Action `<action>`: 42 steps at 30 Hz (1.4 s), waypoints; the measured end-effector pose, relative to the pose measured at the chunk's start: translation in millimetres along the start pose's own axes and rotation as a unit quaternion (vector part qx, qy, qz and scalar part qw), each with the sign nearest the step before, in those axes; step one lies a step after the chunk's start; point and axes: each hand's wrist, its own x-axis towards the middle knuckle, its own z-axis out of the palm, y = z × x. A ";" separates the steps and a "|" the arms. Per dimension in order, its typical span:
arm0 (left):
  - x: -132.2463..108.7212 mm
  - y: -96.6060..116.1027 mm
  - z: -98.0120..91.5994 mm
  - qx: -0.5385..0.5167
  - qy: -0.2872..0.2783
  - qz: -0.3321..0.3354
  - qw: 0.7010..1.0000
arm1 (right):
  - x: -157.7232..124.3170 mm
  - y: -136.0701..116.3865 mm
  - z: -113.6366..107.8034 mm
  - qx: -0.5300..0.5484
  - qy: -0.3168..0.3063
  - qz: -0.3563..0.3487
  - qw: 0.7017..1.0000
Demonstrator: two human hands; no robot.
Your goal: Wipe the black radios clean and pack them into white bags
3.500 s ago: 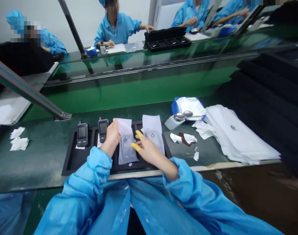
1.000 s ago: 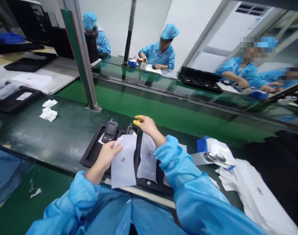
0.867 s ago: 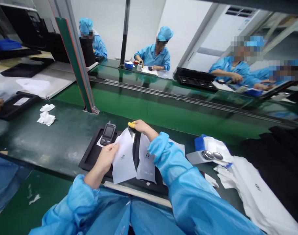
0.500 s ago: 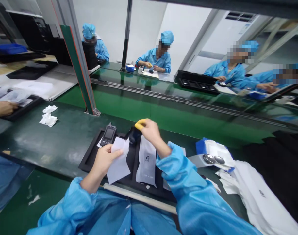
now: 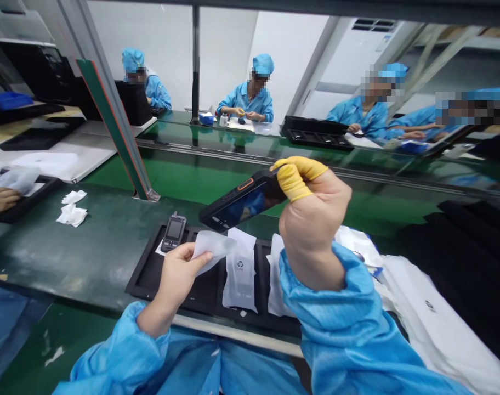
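My right hand (image 5: 311,214), yellow covers on its fingers, is closed on one end of a black handheld radio (image 5: 244,200). The radio is tilted above the tray, its screen side showing and an orange-ringed button on its edge. My left hand (image 5: 180,277) pinches a frosted white bag (image 5: 212,249) just below the radio's lower end; the two appear apart. Under both hands lies a black compartment tray (image 5: 145,274). A second handheld radio (image 5: 175,233) with a stub antenna rests in its left part. A white bag with a recycling mark (image 5: 239,282) lies in a middle compartment.
On the right are a pile of white bags (image 5: 435,312), a blue-edged box of white sheets (image 5: 359,249) and stacked black trays (image 5: 472,247). Crumpled white scraps (image 5: 72,215) lie left. A co-worker's hand (image 5: 3,203) is at far left; several people sit beyond the green line.
My right hand has lifted the radio up from the tray and toward me, tilting it. My left hand's bag has swung from hanging down to nearly level.
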 end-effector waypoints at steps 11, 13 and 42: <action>0.0 -4.2 3.0 -0.006 0.025 0.015 1.000 | -6.3 3.4 -8.6 -0.021 -0.025 0.081 0.996; 0.2 -4.5 3.4 -0.001 0.025 0.022 0.999 | -5.2 2.3 -11.2 -0.027 -0.031 0.082 0.996; 6.1 21.5 19.4 -0.131 -0.148 0.050 0.979 | -5.7 -15.8 -5.2 -0.103 -0.256 0.135 0.951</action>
